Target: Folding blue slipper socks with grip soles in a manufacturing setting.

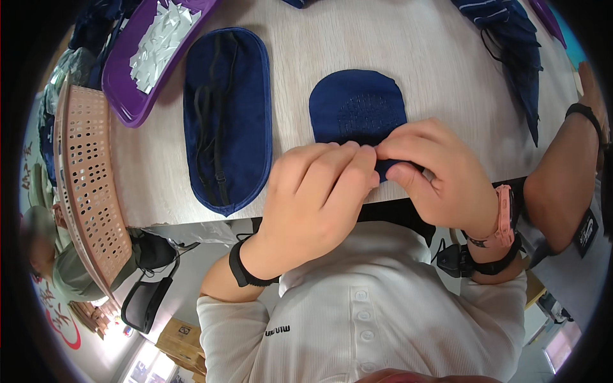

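A navy blue fabric piece [357,105] with a rounded far end and a patch of dotted stitching lies flat on the table. Its near edge is pinched between the fingertips of my left hand [325,185] and my right hand [434,172], which almost meet there. My fingers hide much of that near edge, and a bit of the blue cloth shows below them. Left of my hands lies a long oval navy piece [252,121] with a bound rim and black elastic cords on top. Neither hand touches it.
A purple tray [118,102] of white slips [159,48] stands at the far left, beside a pink perforated basket [96,159]. Crumpled navy fabric [511,51] lies at the far right. Another person's arm [562,172] rests near the right table edge. Someone else sits at left.
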Demonstrator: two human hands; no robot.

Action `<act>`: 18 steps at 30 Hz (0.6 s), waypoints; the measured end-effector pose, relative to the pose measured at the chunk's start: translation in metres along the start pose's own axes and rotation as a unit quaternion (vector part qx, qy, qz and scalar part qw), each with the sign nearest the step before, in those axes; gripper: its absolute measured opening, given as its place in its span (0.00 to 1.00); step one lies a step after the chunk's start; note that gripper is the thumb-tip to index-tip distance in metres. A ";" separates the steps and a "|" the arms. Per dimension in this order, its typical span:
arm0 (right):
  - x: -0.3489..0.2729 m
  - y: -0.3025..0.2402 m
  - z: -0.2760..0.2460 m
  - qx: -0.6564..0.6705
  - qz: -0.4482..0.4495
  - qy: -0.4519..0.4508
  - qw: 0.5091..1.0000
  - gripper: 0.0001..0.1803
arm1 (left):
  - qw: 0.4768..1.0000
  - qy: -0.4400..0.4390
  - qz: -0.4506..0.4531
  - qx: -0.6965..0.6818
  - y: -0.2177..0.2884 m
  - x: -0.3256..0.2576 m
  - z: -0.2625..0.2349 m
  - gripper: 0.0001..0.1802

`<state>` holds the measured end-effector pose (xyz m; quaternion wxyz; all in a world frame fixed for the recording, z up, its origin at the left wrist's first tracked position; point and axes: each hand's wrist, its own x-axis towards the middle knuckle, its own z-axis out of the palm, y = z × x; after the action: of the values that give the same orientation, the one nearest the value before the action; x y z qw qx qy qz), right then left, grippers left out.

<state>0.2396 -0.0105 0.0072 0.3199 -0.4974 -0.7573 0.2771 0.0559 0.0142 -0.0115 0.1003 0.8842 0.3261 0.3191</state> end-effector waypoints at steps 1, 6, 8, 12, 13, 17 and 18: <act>0.000 0.001 0.000 0.008 0.006 0.002 1.000 0.09 | 0.999 0.019 0.030 0.004 -0.001 -0.001 -0.002 0.15; -0.002 -0.004 0.002 0.019 0.017 0.008 1.000 0.10 | 0.995 0.027 0.092 0.005 -0.008 -0.008 -0.001 0.19; -0.006 -0.009 0.004 -0.074 0.006 0.035 0.997 0.11 | 0.997 0.019 0.079 -0.009 -0.009 -0.006 -0.001 0.19; -0.006 -0.011 0.001 -0.192 -0.094 0.058 0.975 0.14 | 0.998 -0.011 0.036 -0.048 -0.009 -0.001 -0.004 0.20; -0.008 -0.006 0.005 -0.188 -0.116 0.064 0.973 0.14 | 0.998 -0.025 0.022 -0.061 -0.008 0.000 -0.005 0.19; -0.007 0.001 0.010 -0.168 -0.115 0.076 0.976 0.16 | 0.997 -0.027 0.006 -0.074 -0.004 0.007 -0.006 0.17; -0.004 0.002 0.012 -0.167 -0.113 0.077 0.976 0.16 | 0.996 -0.043 -0.017 -0.074 -0.004 0.010 -0.006 0.16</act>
<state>0.2328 -0.0153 -0.0024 0.3190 -0.4750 -0.8171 0.0697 0.0558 0.0238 -0.0032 0.1848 0.8813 0.3124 0.3025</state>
